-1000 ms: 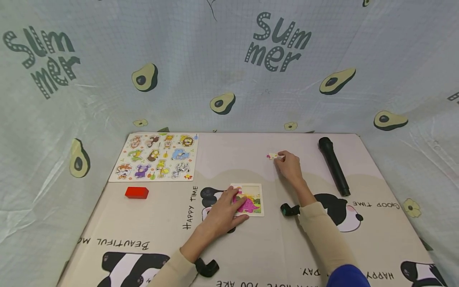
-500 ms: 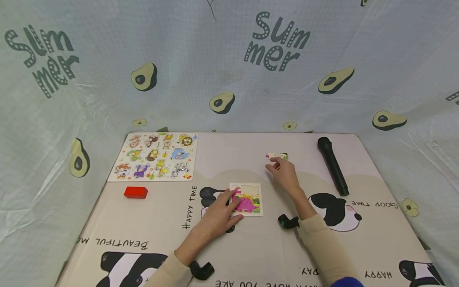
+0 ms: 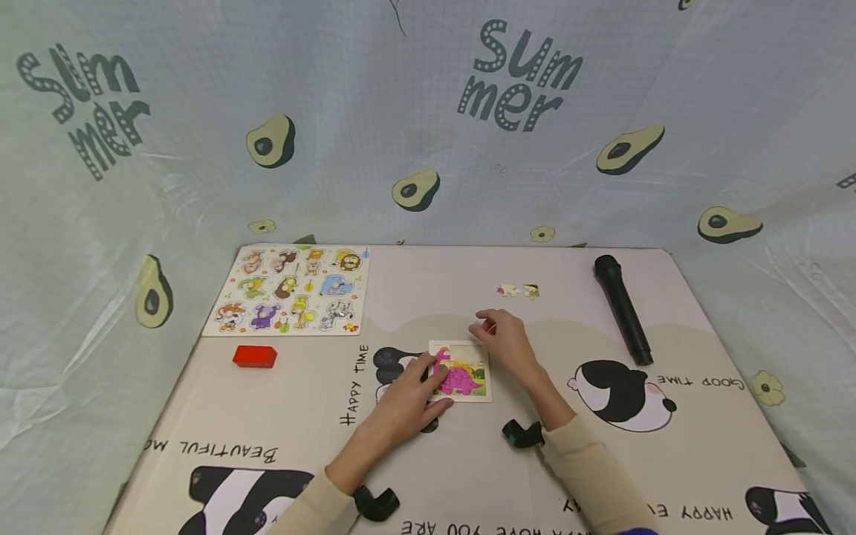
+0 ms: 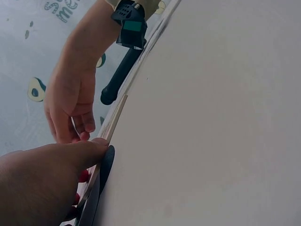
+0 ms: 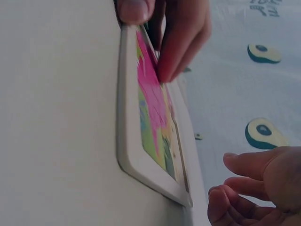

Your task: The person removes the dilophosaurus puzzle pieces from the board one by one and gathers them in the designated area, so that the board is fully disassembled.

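A small white-framed jigsaw puzzle with a pink dinosaur picture lies on the table; bare backing shows along its upper part. My left hand rests on its left side, fingers spread over the picture and thumb at the lower edge. In the left wrist view, the thumb presses against the puzzle's edge. My right hand hovers at the puzzle's upper right corner, fingers loosely bent. Nothing shows between its thumb and fingers in the right wrist view. Beyond it lie two loose jigsaw pieces, a pinkish one and a green one.
An animal picture board lies at the back left, with a red block in front of it. A black flashlight-like cylinder lies at the right. Patterned sheeting rises behind the table's back edge.
My right hand has moved from the loose pieces left and nearer, to the puzzle's corner, uncovering both pieces. My left hand has stayed on the puzzle, its fingers shifted slightly left.
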`<state>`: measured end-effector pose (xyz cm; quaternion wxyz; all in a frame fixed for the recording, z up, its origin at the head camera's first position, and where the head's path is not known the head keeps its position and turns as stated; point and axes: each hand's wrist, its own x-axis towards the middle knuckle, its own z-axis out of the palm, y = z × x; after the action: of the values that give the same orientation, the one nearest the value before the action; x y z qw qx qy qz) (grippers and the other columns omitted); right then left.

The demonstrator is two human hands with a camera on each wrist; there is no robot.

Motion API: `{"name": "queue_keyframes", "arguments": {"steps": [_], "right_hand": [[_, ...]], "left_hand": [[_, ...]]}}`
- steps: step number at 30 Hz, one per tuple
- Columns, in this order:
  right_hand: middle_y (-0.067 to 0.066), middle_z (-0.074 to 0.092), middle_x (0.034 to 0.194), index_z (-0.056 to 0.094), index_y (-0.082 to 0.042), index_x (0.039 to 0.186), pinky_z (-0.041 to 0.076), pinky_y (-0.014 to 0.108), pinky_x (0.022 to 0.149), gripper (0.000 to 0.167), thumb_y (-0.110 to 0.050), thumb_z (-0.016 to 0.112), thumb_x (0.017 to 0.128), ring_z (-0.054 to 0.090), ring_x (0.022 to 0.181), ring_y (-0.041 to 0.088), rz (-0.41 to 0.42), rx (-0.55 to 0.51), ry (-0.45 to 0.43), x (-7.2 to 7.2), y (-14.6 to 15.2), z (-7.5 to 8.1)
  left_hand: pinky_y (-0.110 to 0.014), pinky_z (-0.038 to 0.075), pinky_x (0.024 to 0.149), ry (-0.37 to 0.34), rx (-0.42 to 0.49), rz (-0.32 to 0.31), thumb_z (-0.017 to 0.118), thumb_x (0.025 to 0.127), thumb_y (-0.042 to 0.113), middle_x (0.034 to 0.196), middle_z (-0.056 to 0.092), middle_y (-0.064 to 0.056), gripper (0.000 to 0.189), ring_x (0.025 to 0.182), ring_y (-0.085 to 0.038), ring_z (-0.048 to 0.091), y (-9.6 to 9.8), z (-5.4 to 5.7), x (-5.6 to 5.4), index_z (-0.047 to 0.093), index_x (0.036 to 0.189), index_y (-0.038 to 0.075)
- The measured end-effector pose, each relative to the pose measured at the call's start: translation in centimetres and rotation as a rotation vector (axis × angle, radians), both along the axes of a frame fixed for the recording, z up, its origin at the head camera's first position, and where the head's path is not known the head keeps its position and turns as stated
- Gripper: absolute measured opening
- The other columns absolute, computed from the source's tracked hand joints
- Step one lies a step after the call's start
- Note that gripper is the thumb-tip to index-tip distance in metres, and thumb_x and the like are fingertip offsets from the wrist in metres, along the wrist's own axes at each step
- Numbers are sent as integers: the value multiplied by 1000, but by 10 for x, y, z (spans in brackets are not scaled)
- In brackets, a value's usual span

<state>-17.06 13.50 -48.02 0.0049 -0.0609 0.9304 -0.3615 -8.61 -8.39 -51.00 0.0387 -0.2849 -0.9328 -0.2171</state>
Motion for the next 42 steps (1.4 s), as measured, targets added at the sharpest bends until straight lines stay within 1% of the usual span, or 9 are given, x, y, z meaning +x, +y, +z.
{"name": "queue_keyframes", "arguments": {"steps": [3, 8, 14, 17, 21, 24, 28, 32, 42], "right_hand": [[10, 64, 89, 69, 0, 121, 49, 26, 70, 36, -23, 71, 93, 59, 82, 20, 15, 0, -7, 3, -5, -2], [8, 65, 87, 70, 0, 118, 47, 24, 68, 33, -21, 71, 93, 56, 79, 17, 40, 1, -25, 9, -13, -4], [5, 65, 83, 72, -1, 112, 46, 24, 66, 26, -19, 70, 94, 54, 75, 15, 74, -6, -28, 18, -23, -6], [5, 66, 84, 74, -2, 110, 48, 25, 67, 23, -19, 70, 94, 54, 75, 15, 95, 13, -37, 22, -28, -6], [6, 70, 92, 76, -4, 106, 52, 27, 72, 20, -19, 71, 93, 56, 80, 14, 110, 47, -57, 26, -32, -7], [6, 70, 94, 78, -5, 101, 52, 27, 72, 17, -17, 72, 92, 57, 81, 14, 132, 64, -41, 28, -34, -8], [5, 66, 87, 79, -5, 97, 49, 25, 67, 14, -17, 73, 91, 56, 78, 13, 156, 88, -18, 29, -36, -8], [4, 64, 84, 80, -5, 97, 46, 23, 66, 14, -16, 74, 91, 54, 76, 12, 154, 95, -26, 30, -37, -8], [5, 64, 85, 78, -3, 97, 45, 22, 64, 13, -14, 73, 91, 51, 75, 11, 149, 54, -30, 32, -40, -8]], "left_hand": [[-41, 50, 109, 0, 0, 5, 65, 95, 46, 146, 49, -13, 55, 133, -27, 52, 0, 0, 0, 60, 138, 12], [-42, 50, 108, 0, 10, 6, 65, 95, 46, 147, 50, -14, 55, 135, -29, 51, 0, -1, -1, 60, 138, 11], [-42, 52, 106, 17, 24, -1, 66, 95, 44, 145, 51, -15, 54, 133, -29, 52, 0, -2, -3, 61, 136, 10], [-42, 53, 104, 27, 23, 1, 66, 95, 44, 144, 51, -15, 53, 132, -29, 53, 0, -2, -3, 62, 135, 10], [-42, 54, 103, 32, 19, 6, 67, 94, 45, 144, 52, -15, 54, 131, -29, 54, 0, -3, -3, 62, 135, 10], [-42, 54, 103, 34, 10, 11, 67, 94, 45, 144, 52, -16, 54, 132, -30, 54, 0, -3, -3, 62, 136, 11], [-43, 54, 103, 34, -2, 17, 66, 95, 46, 144, 52, -16, 54, 133, -31, 54, 1, -4, -3, 62, 136, 11], [-43, 53, 104, 39, -1, 18, 66, 95, 46, 143, 53, -16, 54, 133, -31, 54, 1, -3, -3, 63, 136, 11], [-41, 54, 103, 47, 18, 9, 68, 94, 44, 141, 54, -14, 54, 128, -27, 56, 2, -2, -3, 63, 134, 10]]}}
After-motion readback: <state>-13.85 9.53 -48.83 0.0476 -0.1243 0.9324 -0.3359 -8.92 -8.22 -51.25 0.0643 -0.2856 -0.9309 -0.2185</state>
